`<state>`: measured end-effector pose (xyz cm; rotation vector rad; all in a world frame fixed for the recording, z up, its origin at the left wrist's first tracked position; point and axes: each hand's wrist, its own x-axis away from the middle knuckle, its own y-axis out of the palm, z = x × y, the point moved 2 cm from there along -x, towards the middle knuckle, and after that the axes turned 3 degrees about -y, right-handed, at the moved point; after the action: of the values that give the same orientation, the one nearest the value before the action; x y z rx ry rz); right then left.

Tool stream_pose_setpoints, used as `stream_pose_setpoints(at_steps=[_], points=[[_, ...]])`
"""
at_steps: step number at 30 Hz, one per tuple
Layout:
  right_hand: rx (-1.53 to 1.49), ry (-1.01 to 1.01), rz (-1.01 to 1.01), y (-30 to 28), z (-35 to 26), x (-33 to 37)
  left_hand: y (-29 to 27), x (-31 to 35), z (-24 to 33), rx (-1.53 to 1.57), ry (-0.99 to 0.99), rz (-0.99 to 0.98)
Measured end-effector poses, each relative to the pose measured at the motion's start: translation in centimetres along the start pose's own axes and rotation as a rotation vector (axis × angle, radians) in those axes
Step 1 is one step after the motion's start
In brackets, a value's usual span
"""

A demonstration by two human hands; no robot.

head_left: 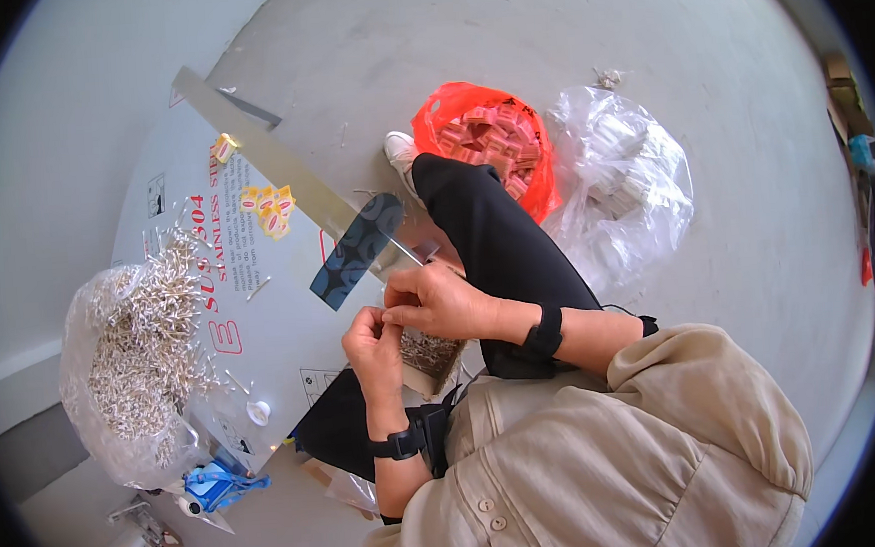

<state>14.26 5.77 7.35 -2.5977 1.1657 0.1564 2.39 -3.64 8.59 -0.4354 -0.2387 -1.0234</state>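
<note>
My left hand [373, 351] and my right hand [439, 301] meet over my lap, close to the table's near edge. Both have their fingertips pinched together and touching; whatever lies between them is too small or hidden to make out. Beside the right hand's knuckles a thin metal rod [403, 248] slants up toward a dark patterned flat piece [361, 250] on the table edge; whether the hand touches the rod I cannot tell. Below the hands, partly covered by them, an open box [426, 382] of small brownish pieces rests at my lap.
On the metal-sheet table [287, 273] lie yellow-and-red small packets [271, 211] and a clear bag [86, 345] spilling thin pale sticks [147, 361]. A blue item [215, 486] sits near its corner. A red bag [427, 109] of pink boxes and a clear bag [633, 186] stand on the floor.
</note>
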Motion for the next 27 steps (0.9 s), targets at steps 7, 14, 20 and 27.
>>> stream_pose_setpoints(at_steps=[7, 14, 20, 27], points=[[-0.735, 0.604, -0.074, -0.1, 2.1, 0.3, 1.4, -1.2, -0.4, 0.105, 0.038, -0.058], [-0.72, 0.629, -0.078, -0.5, 3.6, 0.4, 2.0, -1.8, -0.6, 0.054, 0.034, -0.107], [-0.688, 0.56, -0.123, -0.5, 4.3, 0.2, 1.8, -1.9, 0.1, 0.276, -0.111, -0.177], [-0.613, 0.487, -0.069, -0.7, 3.8, 0.0, 1.6, -2.1, -0.9, 0.551, -0.244, -0.168]])
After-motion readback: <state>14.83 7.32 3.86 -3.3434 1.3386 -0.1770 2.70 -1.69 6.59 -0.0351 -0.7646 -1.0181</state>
